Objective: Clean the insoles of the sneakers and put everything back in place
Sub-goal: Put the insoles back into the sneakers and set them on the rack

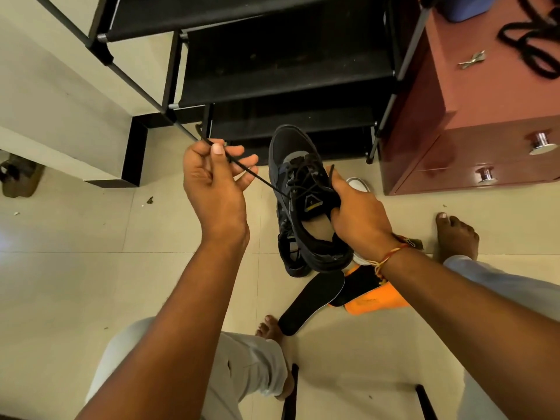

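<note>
My right hand (359, 216) grips a black sneaker (303, 189) by its tongue and collar, holding it above the floor with the toe pointing away. My left hand (215, 180) pinches the sneaker's black lace (257, 178) and holds it taut, out to the left. Under the held shoe lies a second black sneaker (289, 253) on the tiles. A black insole (312, 301) lies flat on the floor below it. Another insole (360, 286) rests on something orange (375, 301).
A black shoe rack (285, 71) stands straight ahead. A red-brown drawer cabinet (472, 122) is at the right, with a black cord (533, 40) on top. A white object (359, 184) peeks out behind my right hand. My bare feet (456, 234) rest on the cream tiles.
</note>
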Tool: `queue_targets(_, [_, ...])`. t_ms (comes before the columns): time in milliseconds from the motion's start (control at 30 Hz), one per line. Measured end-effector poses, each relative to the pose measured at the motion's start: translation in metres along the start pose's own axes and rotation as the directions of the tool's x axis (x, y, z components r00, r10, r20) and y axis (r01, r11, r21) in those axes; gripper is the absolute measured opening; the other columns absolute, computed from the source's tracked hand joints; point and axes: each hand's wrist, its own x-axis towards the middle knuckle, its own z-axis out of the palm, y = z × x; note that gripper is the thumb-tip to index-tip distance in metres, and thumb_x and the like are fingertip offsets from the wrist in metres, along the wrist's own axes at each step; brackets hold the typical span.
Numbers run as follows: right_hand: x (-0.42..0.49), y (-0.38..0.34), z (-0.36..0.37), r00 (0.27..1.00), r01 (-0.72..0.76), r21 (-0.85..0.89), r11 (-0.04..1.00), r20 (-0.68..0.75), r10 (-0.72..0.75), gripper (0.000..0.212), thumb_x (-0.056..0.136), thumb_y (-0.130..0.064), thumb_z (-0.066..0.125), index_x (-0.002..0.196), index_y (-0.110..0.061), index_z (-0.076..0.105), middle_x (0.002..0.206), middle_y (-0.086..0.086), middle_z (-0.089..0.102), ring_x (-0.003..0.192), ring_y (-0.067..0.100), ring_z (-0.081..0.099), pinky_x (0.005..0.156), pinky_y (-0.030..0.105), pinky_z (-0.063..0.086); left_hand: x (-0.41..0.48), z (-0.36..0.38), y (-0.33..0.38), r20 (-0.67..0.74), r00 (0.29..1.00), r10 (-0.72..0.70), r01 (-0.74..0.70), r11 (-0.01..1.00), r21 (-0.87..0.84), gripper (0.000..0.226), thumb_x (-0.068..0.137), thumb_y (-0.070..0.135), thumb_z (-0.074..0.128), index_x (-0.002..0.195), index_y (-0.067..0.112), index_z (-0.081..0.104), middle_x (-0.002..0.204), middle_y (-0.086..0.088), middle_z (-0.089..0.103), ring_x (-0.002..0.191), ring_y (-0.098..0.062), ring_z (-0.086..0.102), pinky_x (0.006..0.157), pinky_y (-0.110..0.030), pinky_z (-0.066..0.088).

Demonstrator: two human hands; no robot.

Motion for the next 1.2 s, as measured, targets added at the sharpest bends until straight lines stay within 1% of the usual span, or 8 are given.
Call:
queue_targets(233, [-0.002, -0.001, 0.006, 1.000, 0.020, 0.154, 0.988, 0.016, -0.022, 0.072, 0.092, -0.014, 0.054, 0.153, -0.041, 0.026, 0.094, 0.009, 0.062, 0.076, 0.027, 0.056, 0.067, 0.036, 0.051, 0.001, 0.004, -0.016, 0.133, 0.967, -0.216, 0.204, 0.974, 0.103, 0.016, 0.107, 0.025, 0.046, 0.120, 0.018, 0.053, 0.118, 0.002, 0.072, 0.108, -0.008, 0.069, 0.095, -0.033, 0.056])
queue_targets(367, [0.001, 0.000, 0.007, 0.999, -0.011, 0.303, 0.953, 0.041, -0.001, 0.071, 0.094, -0.016, 0.055, 0.154, -0.042, 0.027, 0.104, 0.008, 0.066, 0.084, 0.026, 0.063, 0.074, 0.038, 0.057, -0.005, 0.004, -0.022, 0.255, 0.871, -0.419, 0.342, 0.891, 0.298, 0.053, 0.102, 0.043, 0.052, 0.148, 0.022, 0.037, 0.135, 0.007, 0.057, 0.124, -0.008, 0.052, 0.107, -0.030, 0.041])
queue_targets(467, [0.005, 0.003, 0.006, 0.999, -0.048, 0.386, 0.921, 0.037, 0.037, 0.068, 0.092, -0.019, 0.055, 0.150, -0.046, 0.031, 0.116, 0.003, 0.066, 0.095, 0.025, 0.064, 0.081, 0.039, 0.056, -0.017, 0.007, -0.027, 0.372, 0.790, -0.487, 0.348, 0.856, 0.381, 0.066, 0.098, 0.034, 0.063, 0.151, 0.019, 0.027, 0.132, 0.015, 0.051, 0.108, 0.006, 0.052, 0.082, -0.004, 0.045])
queue_targets(533, [0.007, 0.003, 0.008, 0.998, -0.057, 0.431, 0.901, 0.025, 0.051, 0.064, 0.090, -0.020, 0.056, 0.145, -0.046, 0.037, 0.117, 0.000, 0.066, 0.098, 0.023, 0.064, 0.084, 0.038, 0.056, -0.022, 0.010, -0.034, 0.423, 0.779, -0.462, 0.250, 0.848, 0.466, 0.068, 0.092, 0.025, 0.072, 0.146, 0.021, 0.031, 0.126, 0.017, 0.053, 0.110, 0.001, 0.055, 0.075, -0.007, 0.051])
queue_targets(667, [0.007, 0.002, 0.009, 0.999, -0.049, 0.476, 0.878, 0.008, 0.052, 0.062, 0.085, -0.019, 0.059, 0.138, -0.046, 0.043, 0.115, -0.003, 0.067, 0.093, 0.019, 0.066, 0.081, 0.042, 0.059, -0.028, 0.017, -0.049, 0.348, 0.848, -0.398, 0.085, 0.752, 0.654, 0.071, 0.096, 0.012, 0.063, 0.154, 0.028, 0.026, 0.135, 0.005, 0.059, 0.125, -0.017, 0.056, 0.101, -0.038, 0.053])
queue_targets(900, [0.006, -0.005, 0.008, 0.998, -0.061, 0.764, 0.643, 0.037, 0.052, 0.021, 0.091, -0.035, 0.066, 0.111, -0.031, 0.065, 0.097, -0.006, 0.072, 0.095, 0.014, 0.069, 0.083, 0.036, 0.059, -0.031, 0.016, -0.050, 0.255, 0.938, -0.235, 0.001, 0.736, 0.676, 0.067, 0.102, 0.005, 0.049, 0.157, 0.028, 0.019, 0.132, 0.008, 0.062, 0.106, -0.006, 0.059, 0.081, -0.017, 0.047])
queue_targets(1000, [0.008, -0.005, 0.008, 0.992, -0.023, 0.748, 0.664, -0.066, 0.108, 0.015, 0.093, -0.035, 0.067, 0.092, -0.020, 0.069, 0.088, -0.003, 0.069, 0.089, 0.015, 0.068, 0.077, 0.029, 0.056, -0.035, 0.016, -0.048, 0.277, 0.939, -0.206, -0.042, 0.730, 0.682, 0.068, 0.103, 0.004, 0.047, 0.159, 0.025, 0.016, 0.137, 0.006, 0.062, 0.112, -0.006, 0.060, 0.066, 0.002, 0.039])
queue_targets(1200, [0.012, -0.005, 0.001, 0.969, -0.163, 0.906, 0.390, 0.074, 0.235, 0.016, 0.098, -0.020, 0.061, 0.085, -0.014, 0.067, 0.092, 0.012, 0.073, 0.091, 0.026, 0.073, 0.081, 0.034, 0.061, -0.035, 0.014, -0.047, 0.281, 0.937, -0.208, -0.060, 0.695, 0.716, 0.071, 0.101, 0.000, 0.046, 0.159, 0.026, 0.015, 0.129, 0.002, 0.065, 0.113, -0.015, 0.064, 0.096, -0.027, 0.050])
